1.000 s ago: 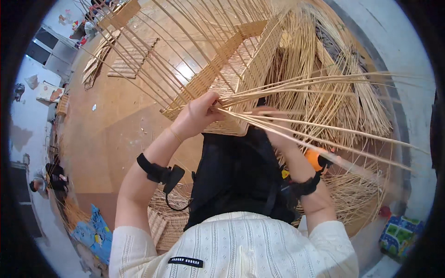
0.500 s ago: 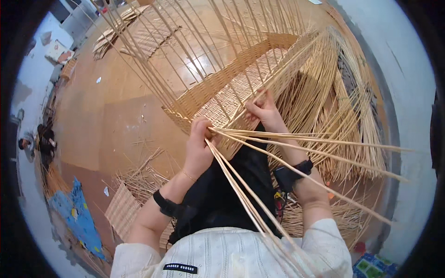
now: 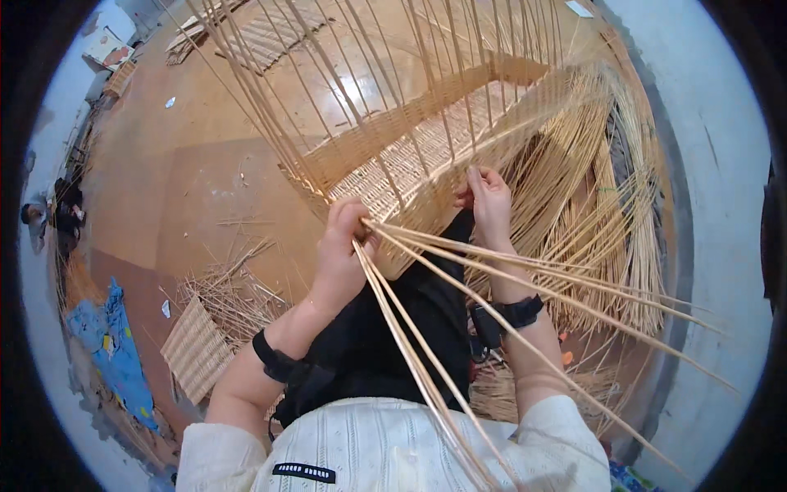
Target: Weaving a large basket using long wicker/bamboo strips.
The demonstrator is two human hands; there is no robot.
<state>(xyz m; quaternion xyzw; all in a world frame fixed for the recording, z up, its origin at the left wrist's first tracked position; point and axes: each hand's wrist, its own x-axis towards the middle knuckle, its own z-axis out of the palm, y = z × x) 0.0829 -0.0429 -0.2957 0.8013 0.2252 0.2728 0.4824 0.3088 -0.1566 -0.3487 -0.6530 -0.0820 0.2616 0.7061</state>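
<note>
A long woven cane basket [image 3: 383, 176] with many upright stakes lies tilted above my lap. My left hand [image 3: 347, 246] is closed round loose cane strands [image 3: 475, 269] at the basket's near corner; the strands fan out to the right and down across my front. My right hand [image 3: 486, 199] is at the outer side of the basket, fingers curled in, with thumb and fingertips by the weave; what they pinch, if anything, is too small to make out.
Long cane bundles [image 3: 611, 213] lie on the right. Woven mats [image 3: 264, 37] rest at the back, another [image 3: 197, 348] at lower left beside loose sticks [image 3: 229, 279]. A blue cloth [image 3: 111, 357] lies by the left wall, where a person [image 3: 61, 205] sits.
My right hand has risen to the basket's side and shifted right. My left hand has lowered with the strands, several now pointing down toward me. The view has shifted.
</note>
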